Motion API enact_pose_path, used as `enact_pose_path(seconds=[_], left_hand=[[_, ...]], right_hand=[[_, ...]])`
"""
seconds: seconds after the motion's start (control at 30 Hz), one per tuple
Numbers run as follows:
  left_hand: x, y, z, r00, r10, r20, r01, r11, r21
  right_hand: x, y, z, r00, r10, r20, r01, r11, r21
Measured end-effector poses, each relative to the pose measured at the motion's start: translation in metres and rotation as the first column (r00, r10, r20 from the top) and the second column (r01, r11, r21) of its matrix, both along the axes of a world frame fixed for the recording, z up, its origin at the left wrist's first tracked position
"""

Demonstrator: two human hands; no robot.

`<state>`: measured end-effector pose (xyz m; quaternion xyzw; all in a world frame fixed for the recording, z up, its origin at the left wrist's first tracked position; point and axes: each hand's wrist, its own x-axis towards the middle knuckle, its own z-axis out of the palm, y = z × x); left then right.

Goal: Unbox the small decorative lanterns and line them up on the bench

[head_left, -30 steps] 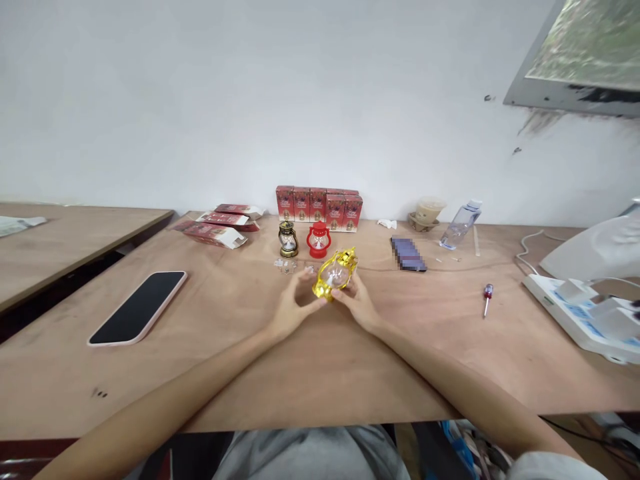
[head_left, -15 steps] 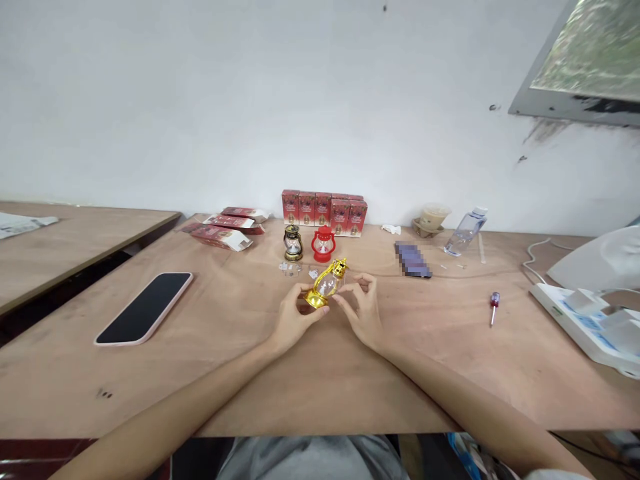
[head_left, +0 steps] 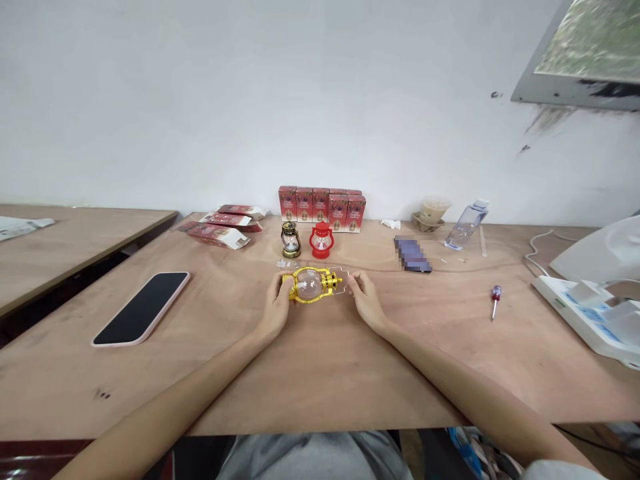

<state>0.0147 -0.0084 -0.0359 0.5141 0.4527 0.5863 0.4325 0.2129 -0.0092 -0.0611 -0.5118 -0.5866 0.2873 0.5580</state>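
A small gold lantern (head_left: 310,285) with a clear globe lies on its side in the air, its top pointing right. My left hand (head_left: 277,303) is closed around its base, thumb on top. At the other end, my right hand (head_left: 367,298) pinches a thin wire handle (head_left: 345,275) that runs out past the lantern's top. Behind stand a bronze-black lantern (head_left: 291,240) and a red lantern (head_left: 321,241), both upright. Small clear and metal bits (head_left: 285,264) lie in front of the bronze-black one, partly hidden by the gold lantern.
Several red boxes (head_left: 321,205) stand by the wall, with flattened ones (head_left: 215,233) to their left. A pink-edged phone (head_left: 143,309) lies at left. At right are a blurred phone (head_left: 413,254), drink cup (head_left: 434,211), water bottle (head_left: 467,225), screwdriver (head_left: 495,301) and power strip (head_left: 590,317).
The gold lantern has turned from tilted upright to lying sideways. My left hand has shifted left onto its base. My right hand has moved from beside the globe to the wire handle.
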Motion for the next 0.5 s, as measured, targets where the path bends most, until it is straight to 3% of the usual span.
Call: enact_pose_path(seconds=[0.27,0.5], left_hand=[[0.005,-0.004,-0.01,0.996,-0.091,-0.01,0.09,0.994,-0.064],[0.009,-0.018,-0.01,0.987,-0.133,-0.085,0.125,0.988,-0.092]], right_hand=[[0.002,0.004,-0.006,0.965,0.249,-0.08,-0.256,0.963,-0.089],[0.002,0.007,-0.003,0.942,0.272,-0.194,-0.283,0.958,-0.034]])
